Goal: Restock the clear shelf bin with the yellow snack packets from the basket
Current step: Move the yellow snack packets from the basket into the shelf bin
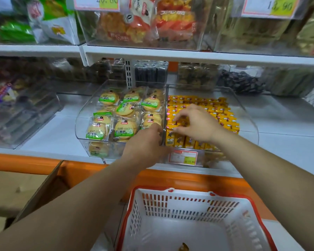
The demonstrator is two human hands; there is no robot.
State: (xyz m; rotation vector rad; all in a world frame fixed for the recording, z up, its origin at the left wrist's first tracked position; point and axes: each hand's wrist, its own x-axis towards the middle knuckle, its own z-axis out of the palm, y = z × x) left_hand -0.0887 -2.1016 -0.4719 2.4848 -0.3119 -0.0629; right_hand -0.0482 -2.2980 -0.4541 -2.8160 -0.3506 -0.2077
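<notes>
Right hand (pixel 194 124), fingers curled, pinches yellow snack packets (pixel 227 122) in the clear shelf bin (pixel 251 127); best tucked flat into rows. Left hand (pixel 147 142) touches the bin's front, grip unclear.

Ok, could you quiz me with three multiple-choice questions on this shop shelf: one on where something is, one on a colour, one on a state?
1. Where is the right hand?
A) out of view
B) over the yellow packets in the bin
C) hanging at the person's side

2. What colour is the rim of the basket?
A) blue
B) red
C) green

3. How full is the basket?
A) heaped
B) half full
C) almost empty

Answers:
1 B, its fingers curl onto the packets there.
2 B, a red band edges the white walls.
3 C, only one small item lies on its floor.
</notes>
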